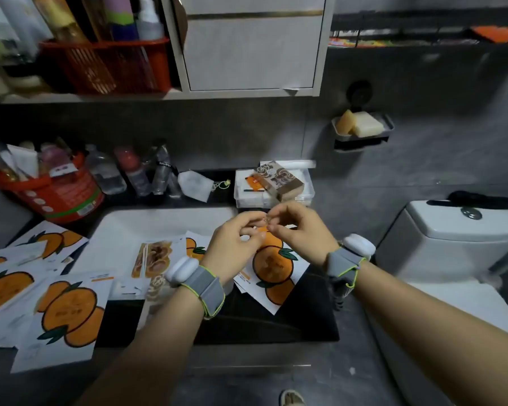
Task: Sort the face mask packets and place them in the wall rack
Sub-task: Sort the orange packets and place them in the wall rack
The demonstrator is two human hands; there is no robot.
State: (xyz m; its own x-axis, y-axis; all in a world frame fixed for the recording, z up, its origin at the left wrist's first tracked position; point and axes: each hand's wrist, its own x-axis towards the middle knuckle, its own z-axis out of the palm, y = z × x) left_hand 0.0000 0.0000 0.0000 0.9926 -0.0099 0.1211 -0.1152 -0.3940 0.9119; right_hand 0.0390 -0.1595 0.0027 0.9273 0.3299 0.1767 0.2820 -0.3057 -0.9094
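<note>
White face mask packets printed with oranges lie spread over the counter: several at the left [68, 312], and a small stack [272, 268] under my hands at the sink's right edge. A packet with a brown print [153, 259] lies across the sink. My left hand [235, 244] and my right hand [298, 230] meet above the stack, fingers curled, pinching something small between the fingertips; what it is cannot be made out. The black wall rack [423, 33] at the upper right holds orange packets.
A white sink [159, 221] sits in the black counter. Behind it stand a red basket [56, 194], bottles [135, 171], a folded white mask [195, 184] and a clear box [273, 186]. A soap dish [361, 127] hangs on the wall. A toilet [452, 230] stands at the right.
</note>
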